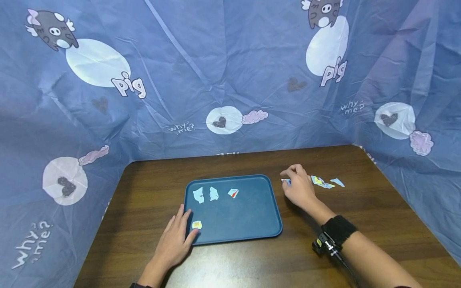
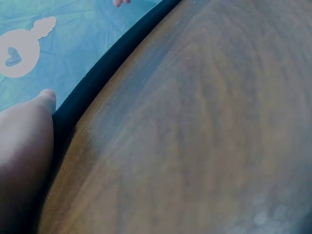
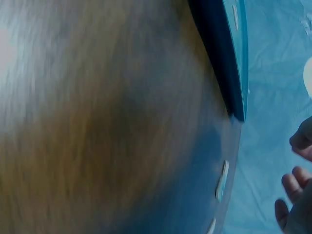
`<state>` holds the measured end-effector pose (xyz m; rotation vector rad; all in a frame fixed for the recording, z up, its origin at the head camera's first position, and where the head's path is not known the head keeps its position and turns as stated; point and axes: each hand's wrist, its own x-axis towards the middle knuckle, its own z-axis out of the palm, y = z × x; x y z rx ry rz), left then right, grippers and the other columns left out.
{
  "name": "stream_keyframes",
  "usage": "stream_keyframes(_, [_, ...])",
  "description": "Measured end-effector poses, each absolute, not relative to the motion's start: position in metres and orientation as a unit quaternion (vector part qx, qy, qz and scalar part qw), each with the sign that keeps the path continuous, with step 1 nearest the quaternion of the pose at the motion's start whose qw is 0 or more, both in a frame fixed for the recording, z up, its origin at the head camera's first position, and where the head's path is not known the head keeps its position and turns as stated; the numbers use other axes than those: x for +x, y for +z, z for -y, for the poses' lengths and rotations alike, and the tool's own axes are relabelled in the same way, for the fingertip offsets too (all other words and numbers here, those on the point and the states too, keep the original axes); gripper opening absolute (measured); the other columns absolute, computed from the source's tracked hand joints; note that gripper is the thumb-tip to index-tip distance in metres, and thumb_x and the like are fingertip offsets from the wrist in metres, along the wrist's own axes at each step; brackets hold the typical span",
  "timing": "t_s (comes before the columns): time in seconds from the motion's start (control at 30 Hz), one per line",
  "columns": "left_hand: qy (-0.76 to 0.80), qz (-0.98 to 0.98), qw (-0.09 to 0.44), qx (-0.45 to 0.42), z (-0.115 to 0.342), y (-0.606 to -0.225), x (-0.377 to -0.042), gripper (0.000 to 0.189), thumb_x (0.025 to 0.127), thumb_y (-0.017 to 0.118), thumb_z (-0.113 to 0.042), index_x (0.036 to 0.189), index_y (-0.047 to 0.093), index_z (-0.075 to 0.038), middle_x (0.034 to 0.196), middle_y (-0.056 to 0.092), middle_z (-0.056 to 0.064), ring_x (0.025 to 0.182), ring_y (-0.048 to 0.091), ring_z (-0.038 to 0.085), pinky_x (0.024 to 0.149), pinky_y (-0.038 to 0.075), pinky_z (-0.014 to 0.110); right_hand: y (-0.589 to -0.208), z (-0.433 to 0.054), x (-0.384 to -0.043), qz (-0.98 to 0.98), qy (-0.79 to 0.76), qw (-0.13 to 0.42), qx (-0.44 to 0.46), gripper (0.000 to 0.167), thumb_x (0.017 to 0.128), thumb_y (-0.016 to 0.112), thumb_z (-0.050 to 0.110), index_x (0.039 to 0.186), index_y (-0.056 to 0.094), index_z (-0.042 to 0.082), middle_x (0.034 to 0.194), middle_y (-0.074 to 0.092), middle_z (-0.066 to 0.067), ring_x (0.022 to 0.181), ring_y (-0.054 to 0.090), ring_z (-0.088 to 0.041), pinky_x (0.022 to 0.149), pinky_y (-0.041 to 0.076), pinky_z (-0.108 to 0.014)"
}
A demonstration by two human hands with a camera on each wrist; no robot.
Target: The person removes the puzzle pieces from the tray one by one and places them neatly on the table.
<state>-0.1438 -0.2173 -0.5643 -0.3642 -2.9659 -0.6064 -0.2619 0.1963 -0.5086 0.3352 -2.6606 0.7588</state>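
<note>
My left hand rests at the left edge of a blue tray, fingers straight along the rim and thumb by the lower left corner. Close to that thumb, a small torn paper piece with a yellow print lies on the tray. Just right of the tray, my right hand hovers over the table, its fingers bent and parted from the thumb. In the right wrist view nothing shows between those fingertips. A pale blue paper scrap lies under the hand, partly hidden by it.
Along the tray's upper part lie two pale scraps and one with a red mark. A colourful scrap and a pale sliver lie right of my right hand. Patterned blue cloth hangs behind the wooden table.
</note>
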Motion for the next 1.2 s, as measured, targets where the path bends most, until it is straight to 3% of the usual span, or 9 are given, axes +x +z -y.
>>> stream_keyframes(0.23, [-0.2, 0.97, 0.058, -0.126, 0.218, -0.564, -0.143, 0.066, 0.103, 0.056, -0.037, 0.151, 0.038, 0.004, 0.162, 0.021, 0.027, 0.147, 0.031, 0.036, 0.121, 0.021, 0.049, -0.509, -0.166, -0.259, 0.939, 0.232, 0.138, 0.212, 0.017, 0.09, 0.071, 0.007, 0.106, 0.076, 0.007, 0.108, 0.058, -0.007, 0.098, 0.057, -0.027, 0.082, 0.049, -0.046])
stream_keyframes(0.57, [-0.196, 0.97, 0.063, -0.127, 0.218, -0.566, -0.144, 0.065, 0.102, 0.057, -0.036, 0.151, 0.039, 0.004, 0.162, 0.023, 0.027, 0.146, 0.032, 0.036, 0.12, 0.022, 0.049, -0.506, -0.118, -0.273, 0.939, 0.161, 0.04, 0.3, 0.02, 0.094, 0.072, 0.019, 0.114, 0.075, 0.013, 0.111, 0.059, -0.003, 0.105, 0.058, -0.023, 0.087, 0.049, -0.046])
stream_keyframes(0.8, [-0.192, 0.973, 0.047, -0.115, 0.216, -0.565, -0.145, 0.066, 0.103, 0.055, -0.037, 0.151, 0.038, 0.003, 0.163, 0.021, 0.026, 0.148, 0.03, 0.036, 0.121, 0.022, 0.05, -0.51, -0.1, -0.287, 0.933, 0.174, -0.046, 0.31, 0.028, 0.095, 0.072, 0.021, 0.124, 0.072, 0.017, 0.111, 0.057, 0.0, 0.097, 0.056, -0.016, 0.082, 0.05, -0.035])
stream_keyframes(1.03, [-0.19, 0.975, 0.041, -0.112, 0.217, -0.564, -0.145, 0.067, 0.103, 0.054, -0.04, 0.152, 0.038, 0.003, 0.163, 0.02, 0.026, 0.148, 0.029, 0.035, 0.121, 0.021, 0.05, -0.508, -0.085, -0.295, 0.926, 0.179, -0.092, 0.321, 0.034, 0.095, 0.072, 0.018, 0.129, 0.07, 0.018, 0.112, 0.057, -0.002, 0.091, 0.054, -0.014, 0.075, 0.048, -0.033])
stream_keyframes(1.2, [-0.193, 0.973, 0.049, -0.118, 0.218, -0.564, -0.144, 0.066, 0.103, 0.056, -0.039, 0.151, 0.039, 0.003, 0.163, 0.022, 0.026, 0.148, 0.03, 0.035, 0.121, 0.021, 0.049, -0.508, -0.076, -0.298, 0.925, 0.144, -0.103, 0.337, 0.036, 0.096, 0.07, 0.017, 0.133, 0.068, 0.02, 0.114, 0.057, -0.003, 0.092, 0.054, -0.014, 0.077, 0.049, -0.033])
